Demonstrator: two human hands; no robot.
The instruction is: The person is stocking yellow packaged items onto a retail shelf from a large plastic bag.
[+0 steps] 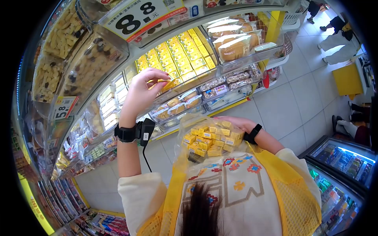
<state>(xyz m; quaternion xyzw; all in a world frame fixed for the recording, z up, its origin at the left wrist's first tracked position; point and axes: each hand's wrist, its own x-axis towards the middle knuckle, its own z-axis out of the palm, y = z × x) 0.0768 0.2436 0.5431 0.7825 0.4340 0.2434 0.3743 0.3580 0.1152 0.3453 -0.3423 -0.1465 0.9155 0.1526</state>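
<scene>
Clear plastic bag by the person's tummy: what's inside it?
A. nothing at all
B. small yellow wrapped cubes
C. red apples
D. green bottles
B: the clear plastic bag, held up by the right hand, is filled with small yellow wrapped cubes that show through its thin sides.

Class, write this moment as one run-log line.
left hand: fingers at yellow packets in bin | right hand: holds bag of same packets
</scene>
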